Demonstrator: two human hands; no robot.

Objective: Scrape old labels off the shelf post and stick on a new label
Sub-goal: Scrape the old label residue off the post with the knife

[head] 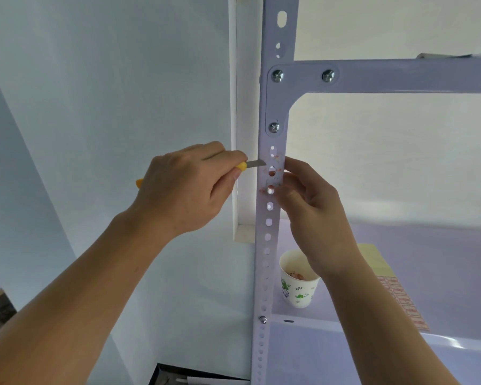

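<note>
Two bare forearms rise from the bottom edge toward a pale, perforated shelf post (267,245), which stands upright at centre frame. Reddish label remnants (274,171) cling around the holes just below the corner bracket (295,79). The left hand (186,187) grips a yellow-handled knife (242,165), its fingers curled tight round the handle. The short metal blade touches the post's left edge beside the remnants. The right hand (314,212) holds the post's right edge at the same height with its thumb and curled fingers. On the lower shelf (372,357) just behind the post, a paper cup (297,290) printed with green figures holds small scraps. Farther right on that shelf lies a label sheet (400,301) with red print. Above, three screws fix the bracket.
</note>
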